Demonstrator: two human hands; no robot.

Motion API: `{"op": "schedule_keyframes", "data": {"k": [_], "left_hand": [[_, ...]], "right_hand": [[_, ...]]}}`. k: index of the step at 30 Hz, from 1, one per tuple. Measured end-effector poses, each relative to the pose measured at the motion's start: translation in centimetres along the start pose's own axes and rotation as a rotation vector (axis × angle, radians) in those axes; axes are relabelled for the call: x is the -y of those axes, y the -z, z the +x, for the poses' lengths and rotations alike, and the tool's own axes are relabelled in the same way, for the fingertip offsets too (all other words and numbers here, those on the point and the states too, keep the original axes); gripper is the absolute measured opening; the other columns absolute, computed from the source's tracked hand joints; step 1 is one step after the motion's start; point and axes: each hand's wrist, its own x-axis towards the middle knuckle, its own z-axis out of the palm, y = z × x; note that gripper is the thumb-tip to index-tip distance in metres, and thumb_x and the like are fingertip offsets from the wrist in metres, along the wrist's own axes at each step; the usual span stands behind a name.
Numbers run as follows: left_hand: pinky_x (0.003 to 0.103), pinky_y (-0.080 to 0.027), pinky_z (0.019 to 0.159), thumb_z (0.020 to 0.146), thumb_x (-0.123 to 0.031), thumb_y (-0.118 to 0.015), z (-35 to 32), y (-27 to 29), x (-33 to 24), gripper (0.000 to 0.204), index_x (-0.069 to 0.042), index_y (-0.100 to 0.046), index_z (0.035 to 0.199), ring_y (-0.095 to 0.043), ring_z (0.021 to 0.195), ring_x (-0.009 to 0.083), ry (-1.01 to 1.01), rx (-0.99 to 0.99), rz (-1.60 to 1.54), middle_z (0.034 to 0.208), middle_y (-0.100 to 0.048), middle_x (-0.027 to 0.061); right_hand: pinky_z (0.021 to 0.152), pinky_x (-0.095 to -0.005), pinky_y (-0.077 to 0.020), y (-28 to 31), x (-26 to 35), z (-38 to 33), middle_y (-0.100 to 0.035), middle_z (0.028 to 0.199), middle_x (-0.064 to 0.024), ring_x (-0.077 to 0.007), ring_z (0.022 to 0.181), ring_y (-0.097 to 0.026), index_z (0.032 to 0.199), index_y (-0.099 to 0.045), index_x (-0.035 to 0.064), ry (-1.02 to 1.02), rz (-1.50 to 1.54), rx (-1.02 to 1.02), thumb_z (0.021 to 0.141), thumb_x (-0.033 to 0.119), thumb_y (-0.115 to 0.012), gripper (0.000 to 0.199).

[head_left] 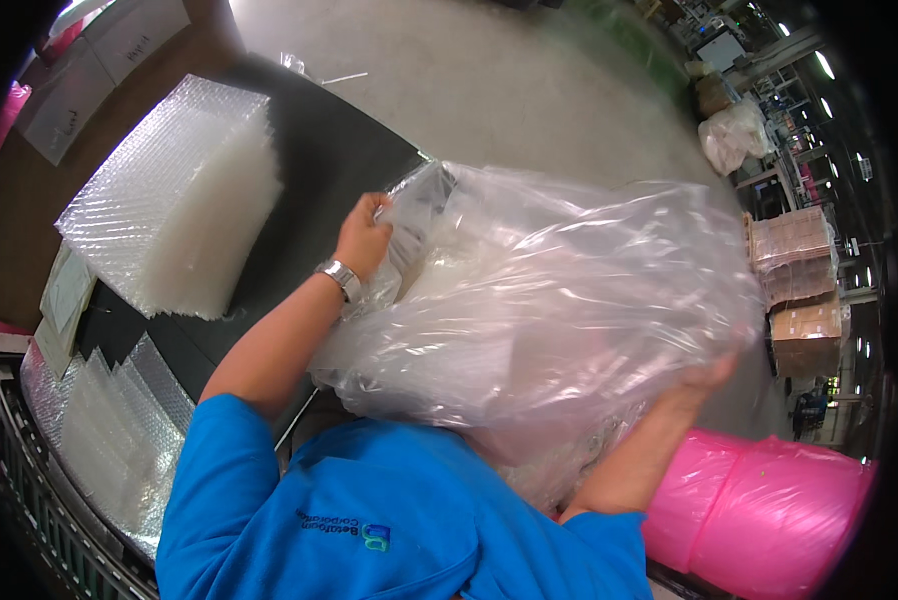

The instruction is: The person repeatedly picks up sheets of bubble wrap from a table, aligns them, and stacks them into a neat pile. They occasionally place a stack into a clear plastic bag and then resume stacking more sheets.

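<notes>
Gripping the big clear plastic bag (559, 300) at centre frame, left hand (364, 238) pinches its upper edge shut-fisted while right hand (704, 378) cups underneath, fingers hidden, steadying bulk beside the bubble-wrap stack (174, 195) upper left
</notes>
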Motion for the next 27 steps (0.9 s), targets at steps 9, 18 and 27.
{"op": "schedule_keyframes", "data": {"k": [9, 18, 27], "left_hand": [[0.034, -0.045, 0.061, 0.083, -0.022, -0.053, -0.9, 0.9, -0.5, 0.018, -0.01, -0.063, 0.092, -0.055, 0.064, 0.026, -0.566, -0.119, 0.868, 0.073, -0.054, 0.0098], [0.026, -0.038, 0.044, 0.091, -0.029, -0.046, 1.9, 3.9, -4.5, 0.031, -0.005, -0.05, 0.071, -0.045, 0.045, 0.009, 0.007, -0.246, -0.505, 0.054, -0.045, 0.0002], [0.04, -0.044, 0.082, 0.076, -0.043, -0.059, -5.2, 0.0, 9.1, 0.05, -0.001, -0.052, 0.103, -0.058, 0.09, 0.0321, -0.193, 0.24, 0.73, 0.096, -0.06, 0.0176]], "right_hand": [[0.087, -0.0364, -0.0421, 0.8, -6.3, -1.7, -0.049, 0.117, -0.0119, -0.0268, 0.104, -0.049, 0.123, -0.042, 0.0026, 0.09, -0.144, -0.241, 0.084, 0.034, -0.05, 0.051], [0.074, -0.0458, -0.049, 0.9, 0.6, 3.8, -0.047, 0.116, -0.0171, -0.0322, 0.1, -0.052, 0.125, -0.039, 0.0019, -0.011, -0.091, -0.335, 0.086, 0.037, -0.046, 0.053], [0.078, -0.0427, -0.048, -3.4, -1.6, 2.5, -0.055, 0.105, -0.014, -0.029, 0.091, -0.057, 0.114, -0.048, 0.0024, -0.328, 0.337, -0.156, 0.085, 0.036, -0.048, 0.044]]}}
